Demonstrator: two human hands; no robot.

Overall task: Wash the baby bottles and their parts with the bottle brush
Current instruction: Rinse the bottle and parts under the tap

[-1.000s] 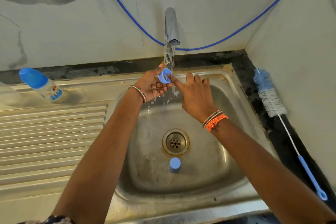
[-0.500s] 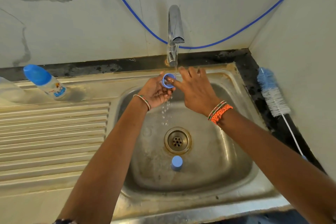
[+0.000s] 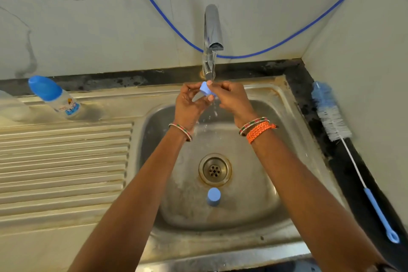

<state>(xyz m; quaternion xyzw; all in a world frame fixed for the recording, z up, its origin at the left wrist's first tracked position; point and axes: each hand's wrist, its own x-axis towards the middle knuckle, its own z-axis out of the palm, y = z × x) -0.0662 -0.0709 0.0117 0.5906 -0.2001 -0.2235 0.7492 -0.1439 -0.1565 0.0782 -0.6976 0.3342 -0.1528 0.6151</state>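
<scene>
Between both hands (image 3: 212, 101), blue ring (image 3: 206, 90).

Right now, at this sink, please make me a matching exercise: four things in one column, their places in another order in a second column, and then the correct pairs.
Things:
1. small blue plastic ring
2. blue round plastic cap
3. long bottle brush with blue handle
4. clear baby bottle with blue cap

Places:
A. lying on the dark counter by the right wall
B. held under the running tap by the left hand and right hand
C. lying on the steel ledge left of the basin
D. in the basin, just nearer than the drain

Pairs: 1-B, 2-D, 3-A, 4-C
</scene>
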